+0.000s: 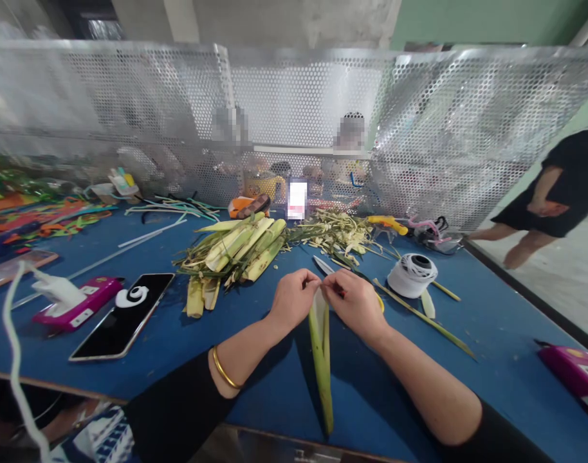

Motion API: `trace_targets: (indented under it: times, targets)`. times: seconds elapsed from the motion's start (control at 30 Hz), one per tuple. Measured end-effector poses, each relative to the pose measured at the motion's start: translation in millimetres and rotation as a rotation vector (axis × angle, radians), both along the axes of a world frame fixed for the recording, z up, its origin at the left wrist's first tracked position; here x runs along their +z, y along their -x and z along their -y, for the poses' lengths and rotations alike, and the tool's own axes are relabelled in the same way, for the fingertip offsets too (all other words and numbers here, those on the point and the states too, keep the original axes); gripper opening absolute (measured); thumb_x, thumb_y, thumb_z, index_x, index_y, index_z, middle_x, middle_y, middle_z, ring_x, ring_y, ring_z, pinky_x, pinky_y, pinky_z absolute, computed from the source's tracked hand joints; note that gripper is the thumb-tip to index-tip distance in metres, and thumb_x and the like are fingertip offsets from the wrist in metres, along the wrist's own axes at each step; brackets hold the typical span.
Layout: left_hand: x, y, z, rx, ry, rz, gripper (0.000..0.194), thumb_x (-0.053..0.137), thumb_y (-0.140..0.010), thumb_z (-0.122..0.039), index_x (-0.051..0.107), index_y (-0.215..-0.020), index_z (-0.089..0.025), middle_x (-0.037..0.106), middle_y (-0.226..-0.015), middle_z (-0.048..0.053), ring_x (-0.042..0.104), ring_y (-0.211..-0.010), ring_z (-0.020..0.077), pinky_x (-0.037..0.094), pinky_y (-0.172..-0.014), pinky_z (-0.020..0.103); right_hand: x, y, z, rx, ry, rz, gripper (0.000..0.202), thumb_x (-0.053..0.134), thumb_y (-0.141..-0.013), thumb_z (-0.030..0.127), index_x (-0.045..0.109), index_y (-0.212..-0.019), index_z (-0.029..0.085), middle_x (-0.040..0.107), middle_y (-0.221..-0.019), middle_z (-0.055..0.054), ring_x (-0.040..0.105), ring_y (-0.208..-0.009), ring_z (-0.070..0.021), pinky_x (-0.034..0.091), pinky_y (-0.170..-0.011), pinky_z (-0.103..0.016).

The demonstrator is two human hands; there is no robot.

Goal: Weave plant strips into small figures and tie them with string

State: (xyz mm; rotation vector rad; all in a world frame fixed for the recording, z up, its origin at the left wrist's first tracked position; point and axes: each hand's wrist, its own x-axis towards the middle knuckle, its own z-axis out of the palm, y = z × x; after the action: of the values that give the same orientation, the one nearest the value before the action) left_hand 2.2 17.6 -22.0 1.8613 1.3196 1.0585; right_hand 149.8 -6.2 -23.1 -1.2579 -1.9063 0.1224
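My left hand (296,296) and my right hand (354,302) pinch the top end of a long green plant stalk sheath (325,386), which looks like a leaf sheath. It hangs toward me, partly split at the top, its pale inside showing and its lower end narrow. Both hands are closed, fingertips close together. Just beyond them lie scissors (324,265), their blades showing and a yellow handle partly hidden behind my right hand. A pile of similar cut stalks (243,247) rests to the left of my hands. Right of my right hand sits a spool of white thread (412,276).
A phone (125,315) and a magenta power strip (79,305) lie left on the blue table (178,386); another power strip (571,370) is at right. Shredded scraps (335,231) lie before a perforated metal screen (298,83). A person (554,186) stands at right.
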Motion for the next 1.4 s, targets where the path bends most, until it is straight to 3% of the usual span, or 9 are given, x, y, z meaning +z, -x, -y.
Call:
trace_targets:
  times: [0.2,0.33,0.47,0.6,0.7,0.87,1.13,1.27,1.4]
  targets:
    - [-2.5,-2,-1,-0.009,0.095,0.205,0.016,0.054,-0.077,-0.026,0.066,-0.071,-0.017,0.065,-0.068,0.001,0.056,-0.066,0.0145,0.042,-0.062,0.024,3.3,-2,0,0.053,-0.095,0.140,0.019,0.046,-0.088,0.022,0.058,-0.074,0.020,0.059,-0.072,-0.004,0.054,-0.061,-0.0150,0.040,-0.058,-0.026]
    - [-0.4,-4,-1,0.013,0.151,0.309,0.014,0.057,-0.075,-0.026,0.066,-0.072,-0.016,0.066,-0.069,0.002,0.057,-0.065,0.0142,0.044,-0.062,0.024,3.8,0,0,0.043,-0.016,-0.059,0.014,0.051,-0.085,0.024,0.058,-0.073,0.022,0.059,-0.070,-0.002,0.055,-0.064,-0.0150,0.043,-0.060,-0.026]
    - [2.4,-3,1,0.050,0.062,0.223,0.016,0.056,-0.077,-0.027,0.067,-0.072,-0.017,0.067,-0.069,0.002,0.058,-0.066,0.0150,0.043,-0.061,0.024,-0.2,4,-1,0.042,0.199,-0.340,0.012,0.059,-0.080,0.032,0.060,-0.077,0.020,0.060,-0.066,-0.001,0.053,-0.058,-0.0143,0.043,-0.054,-0.026]
    - [4.8,-2,4,0.052,-0.006,0.123,0.015,0.055,-0.078,-0.025,0.067,-0.073,-0.017,0.068,-0.070,0.002,0.059,-0.066,0.0150,0.042,-0.063,0.025,-4.3,5,-4,0.022,0.368,-0.495,0.021,0.063,-0.076,0.039,0.058,-0.070,0.019,0.052,-0.055,0.003,0.042,-0.048,-0.0113,0.033,-0.045,-0.024]
    - [3.0,-3,3,0.051,-0.004,0.128,0.015,0.056,-0.078,-0.025,0.068,-0.073,-0.018,0.069,-0.071,0.002,0.059,-0.067,0.0153,0.043,-0.063,0.025,-2.1,3,-2,0.015,0.296,-0.383,0.023,0.059,-0.080,0.037,0.055,-0.066,0.020,0.048,-0.054,0.004,0.041,-0.049,-0.0117,0.032,-0.047,-0.024]
    - [-2.6,-5,-2,0.033,0.081,0.256,0.013,0.057,-0.076,-0.024,0.067,-0.071,-0.016,0.069,-0.071,0.002,0.059,-0.067,0.0151,0.044,-0.063,0.024,4.4,4,5,0.071,0.027,-0.141,0.017,0.052,-0.085,0.028,0.056,-0.070,0.020,0.058,-0.072,-0.002,0.052,-0.066,-0.0155,0.039,-0.062,-0.027]
    - [4.8,-2,-1,0.075,0.019,0.209,0.013,0.057,-0.077,-0.024,0.067,-0.076,-0.017,0.069,-0.074,0.002,0.059,-0.068,0.0148,0.043,-0.065,0.024,-0.5,9,0,0.019,0.426,-0.519,0.027,0.065,-0.070,0.043,0.053,-0.063,0.019,0.050,-0.052,0.004,0.040,-0.048,-0.0106,0.031,-0.046,-0.023]
    - [-0.8,-8,3,0.054,0.115,0.346,0.017,0.059,-0.076,-0.033,0.064,-0.076,-0.016,0.064,-0.070,0.001,0.056,-0.065,0.0139,0.041,-0.060,0.023,-1.0,10,0,-0.070,0.363,-0.544,0.027,0.062,-0.072,0.041,0.052,-0.059,0.020,0.049,-0.050,0.004,0.040,-0.047,-0.0104,0.031,-0.046,-0.023]
    - [-7.6,-14,7,0.007,0.298,0.463,0.033,0.054,-0.078,-0.046,0.055,-0.063,-0.016,0.047,-0.056,-0.004,0.040,-0.054,0.0104,0.031,-0.051,0.023,-1.6,9,3,-0.092,0.257,-0.471,0.025,0.060,-0.077,0.038,0.051,-0.061,0.020,0.049,-0.052,0.004,0.042,-0.048,-0.0111,0.032,-0.047,-0.024]
